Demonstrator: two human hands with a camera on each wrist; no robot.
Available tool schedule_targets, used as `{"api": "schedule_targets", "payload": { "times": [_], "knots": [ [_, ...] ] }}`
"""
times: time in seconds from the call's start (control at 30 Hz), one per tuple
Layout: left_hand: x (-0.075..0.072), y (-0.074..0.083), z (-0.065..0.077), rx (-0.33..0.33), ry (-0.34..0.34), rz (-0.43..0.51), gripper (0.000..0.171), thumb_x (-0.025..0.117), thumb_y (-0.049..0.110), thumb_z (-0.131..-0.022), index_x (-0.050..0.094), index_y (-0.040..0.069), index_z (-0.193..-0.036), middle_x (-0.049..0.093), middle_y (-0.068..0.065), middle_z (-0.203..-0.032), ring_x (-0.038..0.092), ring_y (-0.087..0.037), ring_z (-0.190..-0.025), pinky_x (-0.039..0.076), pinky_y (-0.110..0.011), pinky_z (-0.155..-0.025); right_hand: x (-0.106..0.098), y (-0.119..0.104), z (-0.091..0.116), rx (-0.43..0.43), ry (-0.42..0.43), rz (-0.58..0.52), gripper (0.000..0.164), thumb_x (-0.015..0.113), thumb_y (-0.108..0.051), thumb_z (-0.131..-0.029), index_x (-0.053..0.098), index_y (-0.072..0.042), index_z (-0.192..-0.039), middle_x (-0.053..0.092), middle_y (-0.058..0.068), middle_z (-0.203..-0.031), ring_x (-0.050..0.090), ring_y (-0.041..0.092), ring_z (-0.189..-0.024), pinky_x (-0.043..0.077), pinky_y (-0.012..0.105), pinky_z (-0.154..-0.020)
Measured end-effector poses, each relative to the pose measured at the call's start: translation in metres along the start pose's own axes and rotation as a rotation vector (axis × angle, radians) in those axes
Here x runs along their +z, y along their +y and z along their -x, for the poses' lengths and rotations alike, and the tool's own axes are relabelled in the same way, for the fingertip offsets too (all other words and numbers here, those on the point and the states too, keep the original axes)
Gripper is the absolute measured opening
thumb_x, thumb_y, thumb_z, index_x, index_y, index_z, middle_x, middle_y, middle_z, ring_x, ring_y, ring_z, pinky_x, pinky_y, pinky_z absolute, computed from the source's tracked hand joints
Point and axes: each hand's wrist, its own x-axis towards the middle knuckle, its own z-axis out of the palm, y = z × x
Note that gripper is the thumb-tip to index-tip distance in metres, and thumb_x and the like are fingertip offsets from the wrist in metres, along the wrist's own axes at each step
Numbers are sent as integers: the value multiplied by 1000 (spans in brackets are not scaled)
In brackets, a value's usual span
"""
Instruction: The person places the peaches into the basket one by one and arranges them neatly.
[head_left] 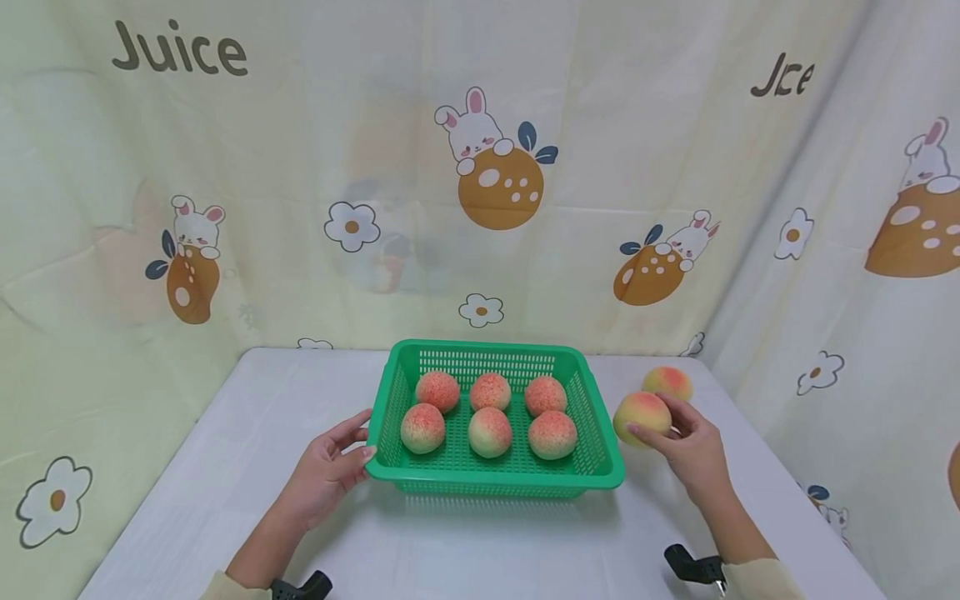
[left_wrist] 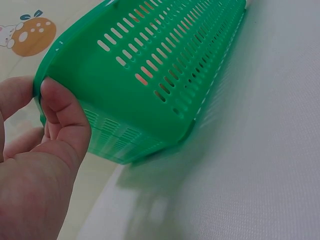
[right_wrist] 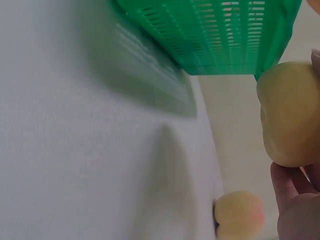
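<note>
A green plastic basket (head_left: 495, 479) with slotted walls holds several pinkish-red peaches (head_left: 490, 432) in two rows. At its left end my left hand (head_left: 330, 462) pinches the rim between thumb and fingers, as the left wrist view shows close up. Just off the basket's right side, my right hand (head_left: 693, 450) holds a yellow peach (head_left: 641, 418) with a red blush. In the right wrist view this peach (right_wrist: 290, 117) is raised above the table, near the basket's corner. Behind it, a second yellow peach (head_left: 671, 382) lies on the table.
The basket stands on a white-covered table (head_left: 300, 400), toward its back edge. A patterned curtain (head_left: 360, 167) with rabbits and flowers hangs right behind the table, and another (head_left: 847, 275) runs along the right side. Dark straps with small devices (head_left: 303, 586) sit at both wrists.
</note>
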Motion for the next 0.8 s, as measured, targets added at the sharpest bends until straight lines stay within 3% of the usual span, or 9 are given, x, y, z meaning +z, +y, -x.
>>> {"api": "schedule_targets", "payload": {
  "times": [0.37,0.8],
  "knots": [
    [-1,-1,0,14,-8,-3,70,66,7,-99,33,9,-160,48,-11,-128,68,-9,-94,61,-25,-85,-4,-17,13,-14,-1,-20,82,83,-40,-86,47,-12,-154,53,16,-148,55,-14,-102,53,7,-82],
    [-2,-3,-1,20,-15,-2,69,66,7,-99,33,7,-160,47,-9,-126,67,-8,-94,61,-25,-85,-8,-32,22,-40,-1,-73,82,84,-32,-86,45,-10,-155,58,3,-142,58,-14,-105,53,7,-85]
  ]
}}
